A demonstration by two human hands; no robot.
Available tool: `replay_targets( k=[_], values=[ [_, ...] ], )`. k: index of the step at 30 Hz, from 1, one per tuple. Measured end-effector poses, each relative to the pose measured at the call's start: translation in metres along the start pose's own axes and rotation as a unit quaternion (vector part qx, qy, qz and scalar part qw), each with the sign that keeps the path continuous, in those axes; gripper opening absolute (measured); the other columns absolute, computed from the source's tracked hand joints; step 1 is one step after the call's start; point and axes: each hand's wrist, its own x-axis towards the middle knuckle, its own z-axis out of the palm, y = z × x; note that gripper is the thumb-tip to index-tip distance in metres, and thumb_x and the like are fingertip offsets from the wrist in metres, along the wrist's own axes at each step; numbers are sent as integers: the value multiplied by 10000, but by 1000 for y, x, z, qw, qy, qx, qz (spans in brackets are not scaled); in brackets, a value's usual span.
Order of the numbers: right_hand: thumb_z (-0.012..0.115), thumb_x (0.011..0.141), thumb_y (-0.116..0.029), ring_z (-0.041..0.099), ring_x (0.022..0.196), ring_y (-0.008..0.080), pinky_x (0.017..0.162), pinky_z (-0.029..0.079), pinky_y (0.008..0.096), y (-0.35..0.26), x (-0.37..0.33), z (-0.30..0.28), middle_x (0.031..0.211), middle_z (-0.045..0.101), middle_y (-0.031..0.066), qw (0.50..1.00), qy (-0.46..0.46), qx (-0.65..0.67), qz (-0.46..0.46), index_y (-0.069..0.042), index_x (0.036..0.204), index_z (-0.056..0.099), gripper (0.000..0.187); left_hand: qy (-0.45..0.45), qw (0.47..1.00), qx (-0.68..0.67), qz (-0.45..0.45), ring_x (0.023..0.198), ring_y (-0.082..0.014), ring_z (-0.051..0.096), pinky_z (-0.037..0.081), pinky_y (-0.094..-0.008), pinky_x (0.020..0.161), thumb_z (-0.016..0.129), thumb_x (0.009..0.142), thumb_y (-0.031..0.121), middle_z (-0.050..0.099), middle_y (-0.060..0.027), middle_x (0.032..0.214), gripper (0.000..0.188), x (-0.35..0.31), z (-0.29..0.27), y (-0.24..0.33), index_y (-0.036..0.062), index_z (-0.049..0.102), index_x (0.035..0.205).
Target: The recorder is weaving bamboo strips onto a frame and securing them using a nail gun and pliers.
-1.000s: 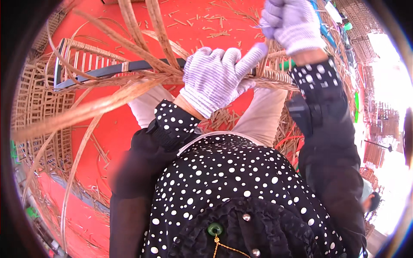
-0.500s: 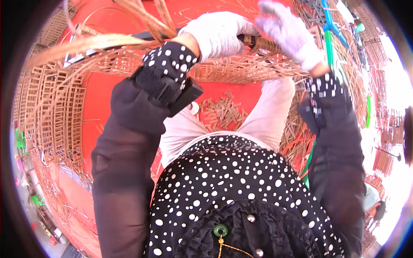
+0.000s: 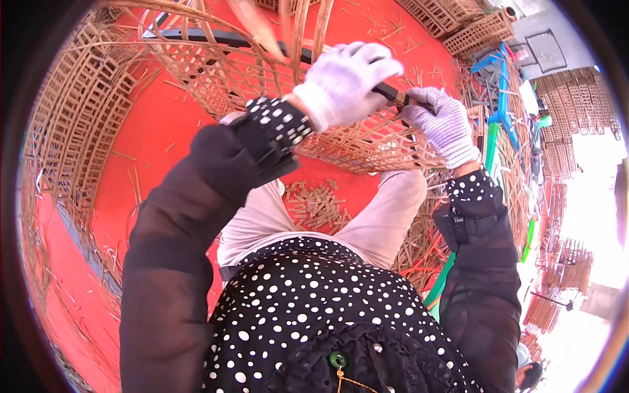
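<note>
A woven panel [image 3: 354, 147] of brown cane-like strips, an open lattice on a dark frame bar [image 3: 196, 36], stretches across in front of me above my knees. My left hand [image 3: 350, 82], in a pale knitted glove, is curled over the panel's dark rim, slightly blurred. Just to the right my gloved right hand [image 3: 445, 124] grips the same rim, thumb and fingers closed at a brown wrapped spot [image 3: 401, 98]. What lies under the fingers is partly hidden. Loose long strips [image 3: 321, 29] rise from the rim beside my left hand.
Short cut strips [image 3: 318, 204] lie heaped on the red floor [image 3: 147, 124] between my legs. Stacked lattice panels [image 3: 92, 124] stand at the left, more [image 3: 481, 33] at the far right. A blue frame [image 3: 503, 92] and tangled strips are beyond my right hand.
My right hand has come down from its raised, open position onto the rim. My left hand has shifted slightly down in view, and the panel appears lower and more tilted.
</note>
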Motion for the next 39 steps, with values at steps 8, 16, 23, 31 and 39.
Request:
replay_targets(
  k=[8,16,23,31,39],
  values=[
    [697,730,-87,609,718,109,659,488,242,-2,11,-5,810,646,73,997,-47,48,23,-23,953,620,245,-126,964,224,63,721,-185,590,485,-303,590,578,720,150,543,9,849,198,-31,-60,-31,163,598,916],
    [692,731,-74,582,714,104,658,476,250,11,14,-14,795,639,52,996,-67,43,30,-25,931,628,216,-35,986,129,96,791,-244,599,502,-353,643,576,710,140,588,-48,905,202,-35,-54,-5,127,595,910],
    [687,744,-72,563,677,80,616,467,222,3,13,-8,785,630,33,994,-78,74,37,-8,932,622,209,-150,979,65,-120,643,-236,617,517,-354,543,555,765,147,520,-18,1103,363,-52,28,41,167,506,1124],
    [649,765,-30,551,671,79,610,459,222,-2,14,-11,778,604,35,982,-127,129,46,9,940,591,188,-148,967,19,-207,712,-274,612,516,-384,611,506,769,89,388,-58,1273,490,-83,55,49,157,409,1244],
    [653,773,-93,535,635,92,584,451,232,2,31,-22,759,565,40,933,-288,191,104,-6,972,509,261,-103,966,-74,-226,738,-291,609,513,-388,591,545,757,89,346,-44,1341,554,-93,52,52,198,379,1274]
  ],
)
